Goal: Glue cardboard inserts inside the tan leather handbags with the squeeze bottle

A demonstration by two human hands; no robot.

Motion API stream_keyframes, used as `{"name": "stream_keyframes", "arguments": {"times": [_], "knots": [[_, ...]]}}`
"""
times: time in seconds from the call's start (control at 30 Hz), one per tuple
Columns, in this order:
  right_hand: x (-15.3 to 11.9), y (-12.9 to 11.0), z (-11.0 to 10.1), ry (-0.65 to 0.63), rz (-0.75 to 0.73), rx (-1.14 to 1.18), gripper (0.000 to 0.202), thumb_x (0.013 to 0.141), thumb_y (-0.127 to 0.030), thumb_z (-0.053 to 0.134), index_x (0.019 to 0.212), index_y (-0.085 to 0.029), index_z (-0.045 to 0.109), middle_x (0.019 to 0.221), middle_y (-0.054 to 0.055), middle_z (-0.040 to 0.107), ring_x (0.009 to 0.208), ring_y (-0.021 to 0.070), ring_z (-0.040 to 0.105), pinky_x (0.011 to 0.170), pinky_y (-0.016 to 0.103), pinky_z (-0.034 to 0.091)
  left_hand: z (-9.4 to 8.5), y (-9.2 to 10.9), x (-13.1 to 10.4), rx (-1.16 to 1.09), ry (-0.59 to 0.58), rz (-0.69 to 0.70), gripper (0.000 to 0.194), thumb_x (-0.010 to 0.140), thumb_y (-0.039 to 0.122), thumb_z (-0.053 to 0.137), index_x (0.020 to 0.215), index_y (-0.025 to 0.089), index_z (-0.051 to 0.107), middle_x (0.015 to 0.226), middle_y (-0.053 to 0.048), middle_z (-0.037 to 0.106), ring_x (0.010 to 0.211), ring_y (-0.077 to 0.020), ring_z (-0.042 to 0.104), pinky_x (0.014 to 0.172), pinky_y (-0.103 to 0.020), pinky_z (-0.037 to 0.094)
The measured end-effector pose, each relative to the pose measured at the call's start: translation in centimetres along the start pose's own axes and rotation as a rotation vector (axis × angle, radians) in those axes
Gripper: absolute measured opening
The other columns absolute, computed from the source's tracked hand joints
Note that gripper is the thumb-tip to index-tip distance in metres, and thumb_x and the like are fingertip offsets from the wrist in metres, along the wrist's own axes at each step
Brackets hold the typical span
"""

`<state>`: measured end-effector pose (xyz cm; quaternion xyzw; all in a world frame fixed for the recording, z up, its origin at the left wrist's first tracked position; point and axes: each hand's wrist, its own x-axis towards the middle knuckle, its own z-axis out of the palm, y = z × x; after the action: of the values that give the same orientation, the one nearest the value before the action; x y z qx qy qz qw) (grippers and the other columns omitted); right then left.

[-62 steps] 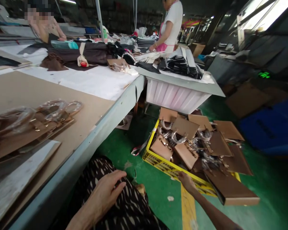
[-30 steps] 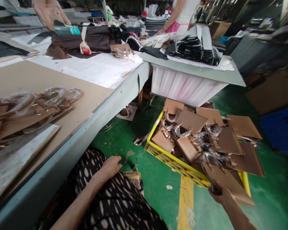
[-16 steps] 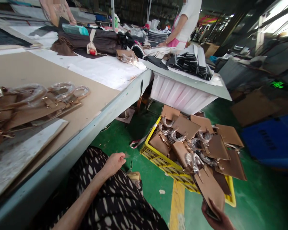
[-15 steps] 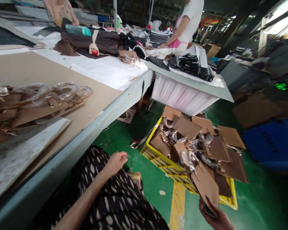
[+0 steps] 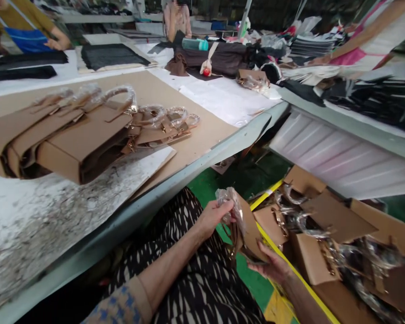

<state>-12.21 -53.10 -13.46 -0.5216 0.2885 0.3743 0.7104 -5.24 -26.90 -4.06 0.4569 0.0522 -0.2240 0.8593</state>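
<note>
A tan bag with a plastic-wrapped handle is held above my lap, beside the yellow crate. My left hand is closed on its wrapped handle at the top. Under the lower edge of the bag, my right hand grips it with the thumb on the near face. More tan bags with wrapped handles and metal fittings fill the crate at the right. On the table, several tan bags lie in an overlapping row, their handles wrapped in clear plastic.
The table edge runs diagonally past my lap. A pale plastic bin sits beneath the second table at the right. Dark material stacks, a teal bottle and brown cloth lie farther back. Several people stand around the tables.
The view has turned left. My right hand has lifted a bag away from the crate toward my lap, and my left hand has taken hold of its handle.
</note>
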Motion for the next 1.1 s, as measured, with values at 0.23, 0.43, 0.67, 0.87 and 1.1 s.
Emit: {"name": "stream_keyframes", "arguments": {"times": [0.23,0.43,0.67,0.87,1.1], "knots": [[-0.7,-4.5,5.2,0.199,-0.364,-0.400,0.044,0.068,-0.052,0.069,0.098,-0.020,0.065,0.108,0.009,0.062,0.113,0.0293,0.047,0.102,0.039,0.030,-0.1,-1.1,0.4,0.216,0.050,0.015,0.043,0.076,0.050,0.049,0.049,0.017,0.041,0.049,0.001,0.048,0.045,-0.0084,0.042,0.051,-0.023,0.034],[-3.3,-10.1,12.2,-0.053,-0.521,-0.547,0.047,0.078,-0.057,0.056,0.102,-0.017,0.063,0.099,0.009,0.063,0.096,0.0262,0.055,0.089,0.038,0.042,-0.3,-1.7,-0.3,0.369,-0.004,0.044,0.049,0.083,0.051,0.038,0.048,0.018,0.041,0.044,0.002,0.043,0.045,-0.0093,0.038,0.052,-0.025,0.031],[-1.5,-10.3,13.5,-0.115,-0.615,-0.342,0.021,0.074,-0.035,0.071,0.076,-0.017,0.061,0.061,-0.003,0.051,0.059,0.0111,0.048,0.061,0.022,0.043,-1.0,-1.4,-0.2,0.143,0.094,0.052,0.057,0.079,0.064,0.039,0.046,0.018,0.038,0.041,0.003,0.038,0.041,-0.0080,0.036,0.049,-0.024,0.031],[2.0,-13.3,1.3,0.029,-0.671,0.135,0.037,0.091,-0.041,0.048,0.064,-0.016,0.044,0.045,-0.011,0.021,0.033,0.0041,0.016,0.033,0.016,0.022,-3.4,0.3,-0.7,-0.237,0.225,0.061,0.054,0.078,0.059,0.049,0.050,0.020,0.025,0.038,0.010,0.022,0.033,-0.0034,0.015,0.038,-0.020,0.018],[4.7,-10.6,-2.8,-0.050,-0.552,0.348,0.030,0.092,-0.037,0.049,0.077,-0.013,0.054,0.055,-0.007,0.042,0.042,0.0058,0.041,0.043,0.019,0.040,-3.5,2.1,-1.7,-0.414,0.092,0.001,0.049,0.084,0.045,0.051,0.046,0.016,0.038,0.040,0.005,0.035,0.034,-0.0052,0.028,0.044,-0.022,0.033]]}}
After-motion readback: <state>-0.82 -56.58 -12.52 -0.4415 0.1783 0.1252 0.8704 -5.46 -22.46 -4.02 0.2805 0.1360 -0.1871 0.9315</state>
